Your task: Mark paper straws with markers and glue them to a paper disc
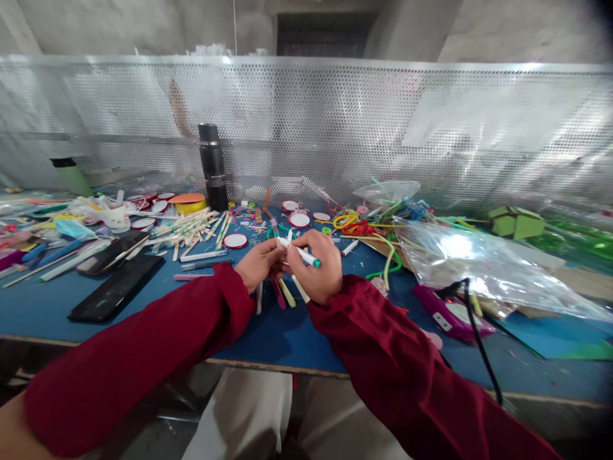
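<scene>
My right hand [324, 268] is closed around a white marker [306, 256] with a teal-green end, which points to the right. My left hand [261, 263] meets it in front of me, its fingers pinched on a small whitish thing whose kind I cannot make out. Beneath both hands, several pens lie on the blue table, among them a pale yellow pen [287, 293] and a dark pink pen [278, 295]. Left of my left hand are a white pen [204, 255] and a pink pen [191, 277].
Two dark phones [117, 287] lie on the left. A black bottle [213, 169] stands by the perforated metal screen [316, 128], near loose wooden sticks [191, 227]. On the right are a clear plastic bag [469, 255], a purple device [450, 313] with a black cable, and coloured strands.
</scene>
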`<state>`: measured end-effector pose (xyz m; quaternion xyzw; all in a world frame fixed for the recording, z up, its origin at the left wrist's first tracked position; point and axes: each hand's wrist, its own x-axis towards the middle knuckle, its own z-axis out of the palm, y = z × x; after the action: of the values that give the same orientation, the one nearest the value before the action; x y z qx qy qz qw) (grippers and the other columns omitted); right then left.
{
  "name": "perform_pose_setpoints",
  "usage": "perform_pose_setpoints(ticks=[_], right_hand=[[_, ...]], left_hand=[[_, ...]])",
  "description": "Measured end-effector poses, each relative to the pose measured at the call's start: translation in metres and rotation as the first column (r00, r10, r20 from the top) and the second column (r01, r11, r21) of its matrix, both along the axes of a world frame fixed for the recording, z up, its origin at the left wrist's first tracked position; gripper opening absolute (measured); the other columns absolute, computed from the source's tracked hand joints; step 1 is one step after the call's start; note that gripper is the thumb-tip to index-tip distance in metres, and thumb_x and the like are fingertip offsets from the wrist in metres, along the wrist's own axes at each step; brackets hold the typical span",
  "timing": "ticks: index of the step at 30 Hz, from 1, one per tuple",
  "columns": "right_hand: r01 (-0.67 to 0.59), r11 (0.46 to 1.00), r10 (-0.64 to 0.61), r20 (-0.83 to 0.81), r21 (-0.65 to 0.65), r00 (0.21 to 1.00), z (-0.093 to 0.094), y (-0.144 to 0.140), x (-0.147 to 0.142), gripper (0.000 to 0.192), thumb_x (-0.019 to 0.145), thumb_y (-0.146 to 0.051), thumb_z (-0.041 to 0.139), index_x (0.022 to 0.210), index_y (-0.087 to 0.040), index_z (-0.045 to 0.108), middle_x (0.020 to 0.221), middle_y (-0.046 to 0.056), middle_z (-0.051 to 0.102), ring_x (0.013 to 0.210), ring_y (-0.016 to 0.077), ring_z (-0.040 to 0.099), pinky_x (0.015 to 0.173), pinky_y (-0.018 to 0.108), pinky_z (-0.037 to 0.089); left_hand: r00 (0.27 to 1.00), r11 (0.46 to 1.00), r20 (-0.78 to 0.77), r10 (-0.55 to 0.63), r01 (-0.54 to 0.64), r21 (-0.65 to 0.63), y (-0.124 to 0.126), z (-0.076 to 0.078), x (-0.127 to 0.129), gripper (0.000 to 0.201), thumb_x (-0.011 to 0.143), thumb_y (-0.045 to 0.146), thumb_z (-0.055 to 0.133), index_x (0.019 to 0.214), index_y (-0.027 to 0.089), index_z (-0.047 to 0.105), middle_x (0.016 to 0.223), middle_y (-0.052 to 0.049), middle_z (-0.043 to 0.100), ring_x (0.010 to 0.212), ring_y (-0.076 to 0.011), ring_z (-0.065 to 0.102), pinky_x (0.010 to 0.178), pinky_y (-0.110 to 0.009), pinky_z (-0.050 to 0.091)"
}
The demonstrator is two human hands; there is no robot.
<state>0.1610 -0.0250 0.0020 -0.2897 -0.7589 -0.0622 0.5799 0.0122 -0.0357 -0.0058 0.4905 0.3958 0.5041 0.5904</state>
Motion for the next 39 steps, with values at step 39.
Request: perform_pose_setpoints(ticks=[39], right_hand=[[0.019,0.999,-0.020,-0.056,-0.026,0.998,0.0029,-0.0012,0.0028,0.010,0.084,-0.022,0.060,0.076,-0.024,0.055,0.069,0.000,0.064,0.071,0.0189,0.058,0.072,0.035,0.045]], left_hand=[[0.999,0.999,-0.012,-0.038,0.038,-0.026,-0.0019,-0.0007,0.0021,0.045,0.073,0.054,0.079,0.093,0.018,0.060,0.075,0.000,0.069,0.060,-0.0110,0.067,0.050,-0.018,0.042]])
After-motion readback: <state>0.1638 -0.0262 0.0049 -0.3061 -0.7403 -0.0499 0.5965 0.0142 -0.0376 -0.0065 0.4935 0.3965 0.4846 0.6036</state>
